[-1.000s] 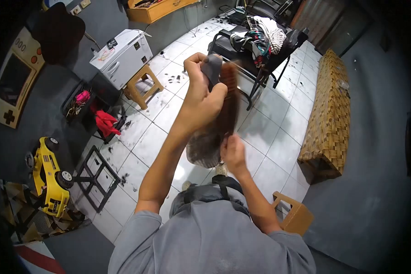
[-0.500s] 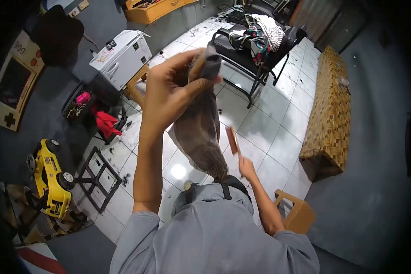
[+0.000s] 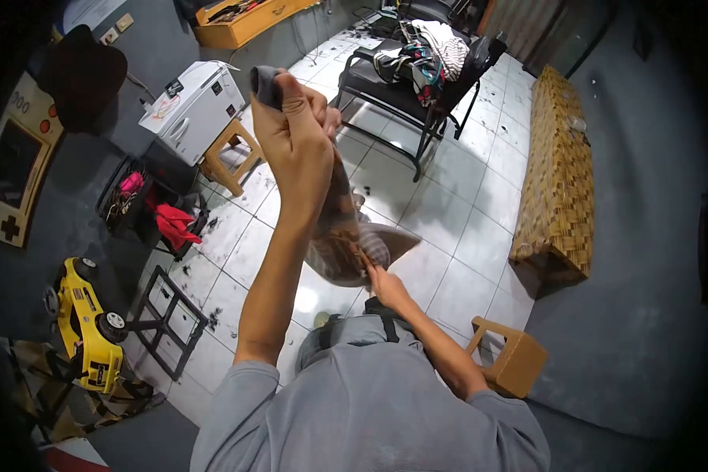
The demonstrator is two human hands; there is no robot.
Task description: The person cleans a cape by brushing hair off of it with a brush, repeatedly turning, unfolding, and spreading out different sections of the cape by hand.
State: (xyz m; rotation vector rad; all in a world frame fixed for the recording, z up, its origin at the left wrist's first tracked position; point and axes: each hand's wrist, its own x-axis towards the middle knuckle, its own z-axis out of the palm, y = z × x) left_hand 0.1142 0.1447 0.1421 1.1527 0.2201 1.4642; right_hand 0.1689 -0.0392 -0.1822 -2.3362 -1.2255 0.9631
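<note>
My left hand (image 3: pixel 300 145) is raised, its fingers closed on the gathered dark grey top of a thin brownish-grey cloth (image 3: pixel 334 252) that looks like a barber cape. The cape hangs down from my grip, its lower part blurred and flaring to the right. Low in front of me, my right hand (image 3: pixel 392 289) is wrapped round the handle of a brush with a reddish-brown head. That head is up against the cape, smeared by motion and hard to separate from it.
Dark hair clippings lie on the white tiled floor (image 3: pixel 464 204). Ahead stands a black chair (image 3: pixel 370 82) heaped with cloths. A woven bench (image 3: pixel 554 173) lines the right wall, with a brown stool (image 3: pixel 515 362) nearer me. Leftward are a white cooler box (image 3: pixel 193 110), wooden stool (image 3: pixel 232 153) and yellow toy car (image 3: pixel 90 322).
My left hand has shifted left with the top of the cape and turned. My right hand has swung up and left, bringing the brush to the cape, whose lower part now flares out.
</note>
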